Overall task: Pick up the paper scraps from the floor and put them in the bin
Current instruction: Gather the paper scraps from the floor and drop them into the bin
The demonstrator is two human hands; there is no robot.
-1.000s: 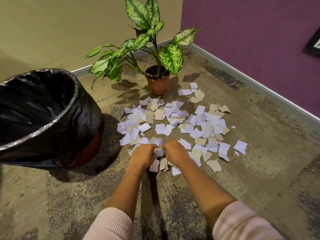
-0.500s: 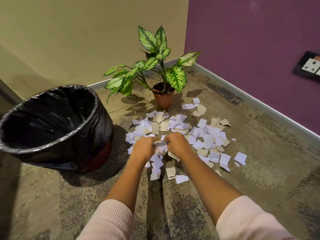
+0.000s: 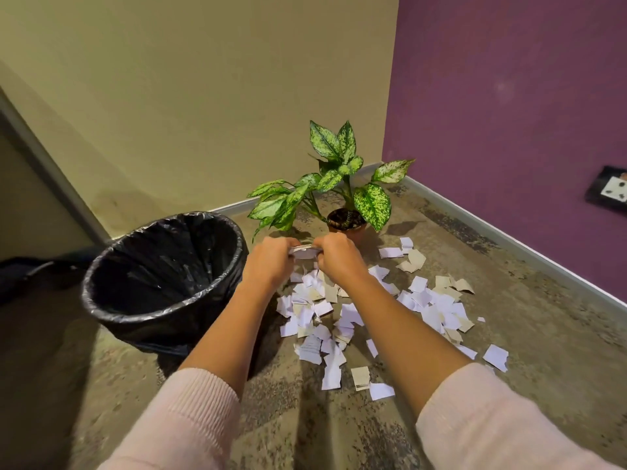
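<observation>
sleeves (image 3: 183, 418): pink knit, both forearms reach forward, nearest the camera
floor scraps (image 3: 334, 320): white and tan pieces strewn on the mottled floor (image 3: 529, 334), under and right of the arms
left hand (image 3: 269, 262): fingers curled, clamped on the left end of a held wad (image 3: 304, 252)
right hand (image 3: 336, 259): fingers curled, clamped on the wad's right end
held wad: small stack of scraps squeezed between both hands, lifted off the floor, just right of the bin rim, not over the opening
bin (image 3: 163, 276): black liner, left of the hands, contents can't tell
plant (image 3: 342, 195): potted, in the corner behind the hands
far: beige wall left, purple wall with socket plate (image 3: 609, 196) right
</observation>
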